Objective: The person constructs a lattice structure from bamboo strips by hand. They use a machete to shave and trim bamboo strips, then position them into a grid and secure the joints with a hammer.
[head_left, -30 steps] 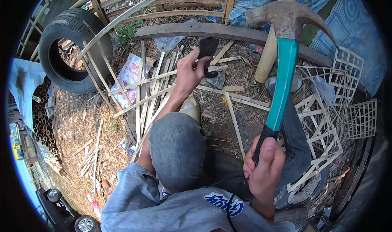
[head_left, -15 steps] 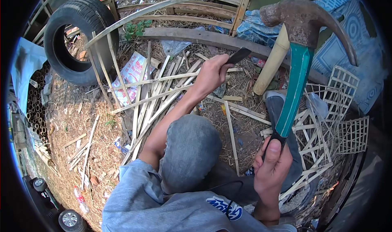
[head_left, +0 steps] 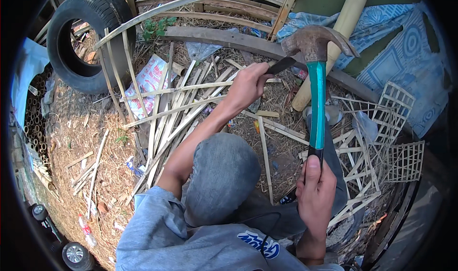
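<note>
My left hand [head_left: 247,86] reaches far forward over the bamboo strips, its fingers wrapped around the handle end of a dark-bladed knife [head_left: 280,65]. The blade points right. In my right hand [head_left: 315,187] is a claw hammer [head_left: 317,97] with a green and black handle, held upright at the lower end of its grip. Its rusty head is close to the blade's tip in the picture; whether they touch I cannot tell. Below the left wrist, long split bamboo strips [head_left: 177,112] lie crossed in a loose pile.
A tire [head_left: 59,63] stands at the far left, near a slatted bamboo frame [head_left: 210,6]. A thick bamboo pole [head_left: 343,25] slants across a wooden beam [head_left: 229,41]. Woven bamboo lattices [head_left: 404,161] lie at the right. My bent knee [head_left: 223,175] rises in the middle.
The hammer has swung left, its head now smaller and closer to the knife blade. My left hand keeps its hold on the knife in nearly the same place.
</note>
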A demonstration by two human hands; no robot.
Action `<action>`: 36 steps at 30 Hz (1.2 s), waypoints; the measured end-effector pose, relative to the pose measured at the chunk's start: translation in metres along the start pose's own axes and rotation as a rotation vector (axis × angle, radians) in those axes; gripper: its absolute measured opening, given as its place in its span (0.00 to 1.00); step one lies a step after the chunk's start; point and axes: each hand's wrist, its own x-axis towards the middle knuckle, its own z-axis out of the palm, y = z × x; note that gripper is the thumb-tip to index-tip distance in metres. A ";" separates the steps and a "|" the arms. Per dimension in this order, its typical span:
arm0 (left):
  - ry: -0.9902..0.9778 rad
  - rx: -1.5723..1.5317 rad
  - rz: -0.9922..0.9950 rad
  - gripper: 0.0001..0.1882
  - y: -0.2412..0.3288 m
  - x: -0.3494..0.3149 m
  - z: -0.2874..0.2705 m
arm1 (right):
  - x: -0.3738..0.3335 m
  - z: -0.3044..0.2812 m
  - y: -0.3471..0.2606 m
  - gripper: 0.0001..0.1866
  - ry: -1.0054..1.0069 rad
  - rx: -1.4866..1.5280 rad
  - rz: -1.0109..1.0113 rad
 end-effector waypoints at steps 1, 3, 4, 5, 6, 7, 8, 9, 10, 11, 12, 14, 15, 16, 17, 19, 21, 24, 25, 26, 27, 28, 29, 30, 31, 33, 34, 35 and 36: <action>-0.015 -0.003 -0.007 0.06 0.002 -0.001 -0.002 | -0.010 -0.002 -0.008 0.21 0.052 0.099 0.053; -0.017 0.024 -0.006 0.06 -0.005 -0.002 -0.003 | -0.008 0.003 -0.008 0.23 0.118 0.181 -0.062; -0.017 0.042 0.001 0.06 -0.006 0.000 -0.003 | -0.008 0.004 -0.009 0.24 0.192 0.257 -0.181; -0.012 0.052 0.006 0.06 -0.008 0.000 -0.003 | -0.007 0.006 0.000 0.25 0.192 0.242 -0.230; -0.011 0.050 0.003 0.06 -0.009 -0.001 -0.003 | -0.001 0.005 0.011 0.25 0.191 0.238 -0.229; 0.011 0.032 0.005 0.06 -0.009 0.000 -0.001 | 0.007 0.001 0.023 0.25 0.118 0.021 -0.184; 0.034 0.014 0.006 0.06 -0.009 -0.001 0.001 | 0.012 -0.002 0.028 0.26 0.045 -0.196 -0.139; 0.029 0.008 0.000 0.06 -0.010 -0.006 0.001 | 0.011 0.002 0.019 0.25 0.005 -0.019 -0.005; 0.059 -0.028 -0.044 0.06 -0.010 -0.005 -0.004 | 0.009 -0.001 0.011 0.25 0.000 -0.012 -0.015; 0.089 -0.065 -0.087 0.07 -0.011 -0.003 -0.009 | 0.006 -0.005 0.005 0.25 0.046 0.062 -0.018; 0.089 -0.061 -0.095 0.07 -0.008 -0.006 -0.010 | 0.001 -0.007 0.001 0.24 0.090 0.128 -0.006; 0.038 0.022 -0.010 0.07 -0.003 -0.008 -0.007 | -0.003 0.000 0.000 0.24 0.133 0.209 -0.075; 0.033 -0.008 0.001 0.07 0.000 -0.007 -0.004 | -0.004 0.003 0.001 0.22 0.153 0.194 -0.117; 0.031 -0.012 -0.001 0.07 -0.001 -0.007 -0.003 | -0.004 0.005 0.003 0.21 0.172 0.178 -0.158; 0.023 -0.009 -0.011 0.06 -0.001 -0.006 -0.001 | 0.000 0.002 0.013 0.20 0.080 0.027 -0.144; 0.047 -0.016 -0.052 0.06 -0.004 -0.001 -0.005 | 0.001 0.002 0.017 0.20 0.053 -0.065 -0.129; 0.036 -0.015 -0.043 0.06 -0.004 -0.002 0.000 | -0.009 -0.004 -0.008 0.20 0.023 0.032 0.031; -0.014 0.003 -0.023 0.06 0.000 -0.010 0.000 | -0.016 -0.009 -0.008 0.20 0.147 0.234 -0.229; 0.004 -0.003 -0.017 0.06 0.000 -0.011 0.000 | -0.015 -0.003 -0.012 0.22 0.176 0.337 -0.272; 0.023 -0.008 -0.010 0.06 -0.001 -0.011 -0.001 | -0.012 0.000 -0.005 0.22 0.177 0.334 -0.270; 0.028 -0.009 -0.014 0.06 0.000 -0.013 -0.002 | -0.007 0.005 0.005 0.22 0.155 0.094 -0.196; 0.026 -0.012 -0.007 0.06 0.000 -0.013 -0.004 | -0.009 0.004 0.006 0.23 0.147 -0.025 -0.154; 0.023 -0.015 0.000 0.06 0.001 -0.015 -0.005 | -0.008 0.002 0.008 0.23 0.128 -0.152 -0.122; 0.028 -0.016 -0.005 0.06 0.001 -0.017 -0.004 | -0.013 -0.006 0.001 0.23 0.121 -0.069 -0.063; 0.036 -0.042 -0.001 0.06 0.001 -0.012 -0.002 | -0.017 -0.013 -0.011 0.24 0.121 0.020 -0.017; 0.047 -0.074 0.003 0.06 0.000 -0.009 -0.001 | -0.021 -0.010 -0.027 0.24 0.208 0.222 -0.045; 0.044 -0.064 -0.009 0.05 -0.001 -0.011 -0.002 | -0.025 -0.009 -0.030 0.24 0.204 0.321 -0.163; 0.040 -0.054 -0.021 0.05 -0.002 -0.013 -0.004 | -0.026 -0.003 -0.026 0.24 0.218 0.373 -0.214; 0.035 -0.035 -0.027 0.04 -0.003 -0.012 -0.005 | -0.024 0.001 -0.018 0.24 0.229 0.434 -0.271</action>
